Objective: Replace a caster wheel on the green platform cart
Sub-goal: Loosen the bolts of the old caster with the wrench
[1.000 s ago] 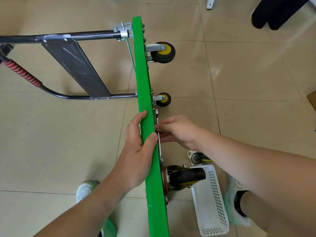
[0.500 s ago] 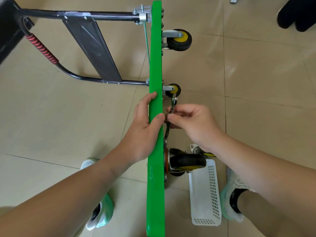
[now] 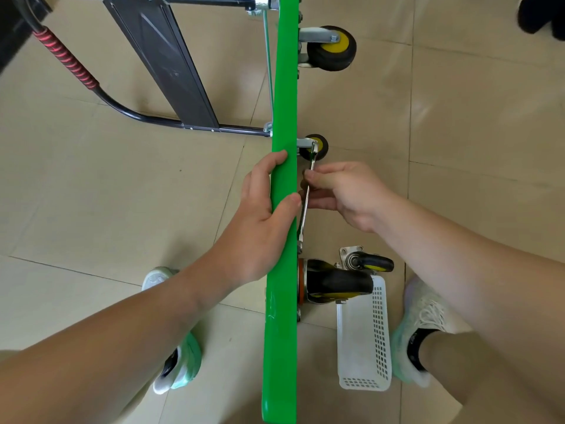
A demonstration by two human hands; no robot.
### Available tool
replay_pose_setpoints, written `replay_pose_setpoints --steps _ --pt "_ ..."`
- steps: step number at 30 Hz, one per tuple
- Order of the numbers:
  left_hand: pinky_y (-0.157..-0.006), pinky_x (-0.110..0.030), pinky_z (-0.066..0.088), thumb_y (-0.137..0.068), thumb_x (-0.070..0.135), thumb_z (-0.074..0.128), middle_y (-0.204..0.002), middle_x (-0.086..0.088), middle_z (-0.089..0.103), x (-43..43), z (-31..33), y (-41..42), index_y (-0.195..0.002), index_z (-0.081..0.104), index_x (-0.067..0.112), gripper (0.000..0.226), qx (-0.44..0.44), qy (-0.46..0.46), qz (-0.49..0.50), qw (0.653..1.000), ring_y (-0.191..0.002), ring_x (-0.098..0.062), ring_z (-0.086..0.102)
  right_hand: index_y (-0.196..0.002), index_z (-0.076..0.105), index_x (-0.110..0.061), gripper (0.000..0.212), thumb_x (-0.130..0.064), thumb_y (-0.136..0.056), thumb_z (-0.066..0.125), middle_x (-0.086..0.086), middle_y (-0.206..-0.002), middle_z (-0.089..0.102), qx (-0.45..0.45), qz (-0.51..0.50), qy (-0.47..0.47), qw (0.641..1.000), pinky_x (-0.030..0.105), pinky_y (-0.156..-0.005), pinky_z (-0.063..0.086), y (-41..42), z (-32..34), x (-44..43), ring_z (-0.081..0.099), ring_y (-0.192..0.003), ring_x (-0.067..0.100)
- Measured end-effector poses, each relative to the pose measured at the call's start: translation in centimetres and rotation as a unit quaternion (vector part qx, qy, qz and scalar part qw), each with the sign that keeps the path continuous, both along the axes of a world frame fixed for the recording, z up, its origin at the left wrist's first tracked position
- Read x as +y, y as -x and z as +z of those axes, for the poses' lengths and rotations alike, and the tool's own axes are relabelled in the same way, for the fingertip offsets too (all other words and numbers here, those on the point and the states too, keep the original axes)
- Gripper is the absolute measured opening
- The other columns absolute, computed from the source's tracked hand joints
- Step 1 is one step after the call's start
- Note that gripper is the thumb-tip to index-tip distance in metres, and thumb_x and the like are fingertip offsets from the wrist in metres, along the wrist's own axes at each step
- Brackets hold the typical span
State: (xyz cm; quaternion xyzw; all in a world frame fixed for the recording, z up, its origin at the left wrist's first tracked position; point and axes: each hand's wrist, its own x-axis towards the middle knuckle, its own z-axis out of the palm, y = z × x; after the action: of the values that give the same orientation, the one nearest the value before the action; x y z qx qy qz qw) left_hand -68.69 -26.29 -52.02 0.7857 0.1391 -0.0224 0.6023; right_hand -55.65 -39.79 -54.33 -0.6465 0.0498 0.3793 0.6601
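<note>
My right hand (image 3: 345, 194) pinches the wrench (image 3: 304, 221); my left hand (image 3: 260, 215) grips the green deck (image 3: 282, 347). The wrench has swung outward, so a bolt on the near caster (image 3: 336, 284) is likely turning.

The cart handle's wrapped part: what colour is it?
The handle wrap is red with dark spiral lines, head view.

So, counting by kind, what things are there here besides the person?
Caster wheels: 4, three mounted, one loose
Green cart: 1
Wrench: 1
White basket: 1
Total: 7
</note>
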Motion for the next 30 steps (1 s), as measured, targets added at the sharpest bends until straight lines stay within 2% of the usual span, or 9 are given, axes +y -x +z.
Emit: replay_pose_setpoints --steps 4,9,12,18,21,23,26,30 --pt "-0.112 -0.048 0.048 -0.090 0.054 0.048 -0.154 0.008 0.039 0.2 0.0 0.1 -0.145 0.027 0.057 0.058 -0.003 0.000 -0.002 1.000 -0.134 -0.017 0.053 -0.119 0.063 0.012 0.031 -0.004 -0.093 0.065 0.027 -0.107 0.071 0.042 0.018 0.007 0.999 0.043 -0.084 0.062 0.0 -1.2 0.9 0.070 -0.090 0.035" --pt "-0.107 -0.044 0.051 -0.094 0.044 0.047 -0.153 0.006 0.040 0.2 0.1 0.1 -0.144 0.026 0.059 0.056 -0.004 -0.003 -0.005 1.000 -0.128 -0.016 0.057 -0.121 0.062 0.013 0.031 0.000 -0.094 0.062 0.026 -0.112 0.070 0.069 0.051 0.020 0.996 0.034 -0.075 0.063 0.7 -2.3 1.1 0.073 -0.086 0.030" --pt "-0.104 -0.040 0.053 -0.094 0.043 0.047 -0.153 0.006 0.040 0.2 0.1 0.1 -0.146 0.025 0.055 0.057 -0.003 -0.002 -0.007 1.000 -0.126 -0.012 0.057 -0.120 0.063 0.012 0.029 0.000 -0.093 0.062 0.027 -0.114 0.070 0.058 0.051 0.025 0.997 0.033 -0.075 0.063 0.9 -2.4 1.1 0.073 -0.086 0.029" --pt "-0.104 -0.043 0.054 -0.094 0.043 0.047 -0.153 0.007 0.039 0.0 0.1 0.1 -0.148 0.025 0.053 0.059 0.000 0.003 -0.007 1.000 -0.129 -0.014 0.057 -0.112 0.069 0.008 0.023 -0.003 -0.092 0.066 0.024 -0.107 0.073 -0.021 0.029 0.020 0.999 0.042 -0.085 0.061 1.6 -0.2 0.1 0.073 -0.091 0.033" --pt "-0.108 -0.046 0.051 -0.094 0.047 0.048 -0.154 0.007 0.039 -0.1 -0.1 0.1 -0.146 0.027 0.054 0.057 -0.006 0.005 -0.003 1.000 -0.132 -0.017 0.055 -0.110 0.072 0.002 0.021 -0.004 -0.091 0.068 0.017 -0.103 0.076 -0.080 0.023 0.009 0.996 0.043 -0.088 0.060 3.0 1.0 -0.6 0.074 -0.095 0.029" --pt "-0.109 -0.049 0.050 -0.090 0.055 0.049 -0.154 0.006 0.040 0.0 -0.1 0.1 -0.143 0.029 0.058 0.057 -0.009 0.009 0.001 1.000 -0.133 -0.020 0.055 -0.108 0.074 -0.002 0.020 -0.001 -0.089 0.069 0.014 -0.099 0.077 -0.114 0.014 -0.002 0.993 0.038 -0.085 0.061 3.9 1.6 -1.2 0.074 -0.092 0.024" --pt "-0.108 -0.053 0.050 -0.086 0.058 0.050 -0.154 0.006 0.041 0.0 -0.2 0.1 -0.140 0.030 0.061 0.058 -0.011 0.015 0.007 1.000 -0.132 -0.025 0.057 -0.094 0.075 -0.015 0.021 0.004 -0.088 0.069 0.003 -0.084 0.078 -0.146 -0.008 -0.015 0.989 0.026 -0.075 0.060 4.8 1.9 -1.9 0.074 -0.083 0.014" --pt "-0.109 -0.059 0.047 -0.086 0.057 0.051 -0.154 0.006 0.043 0.0 -0.4 0.0 -0.140 0.031 0.061 0.057 -0.015 0.017 0.011 1.000 -0.132 -0.031 0.056 -0.093 0.073 -0.015 0.019 0.003 -0.088 0.069 0.003 -0.079 0.076 -0.145 -0.041 -0.014 0.989 0.030 -0.074 0.062 4.4 2.0 -1.7 0.074 -0.082 0.017"
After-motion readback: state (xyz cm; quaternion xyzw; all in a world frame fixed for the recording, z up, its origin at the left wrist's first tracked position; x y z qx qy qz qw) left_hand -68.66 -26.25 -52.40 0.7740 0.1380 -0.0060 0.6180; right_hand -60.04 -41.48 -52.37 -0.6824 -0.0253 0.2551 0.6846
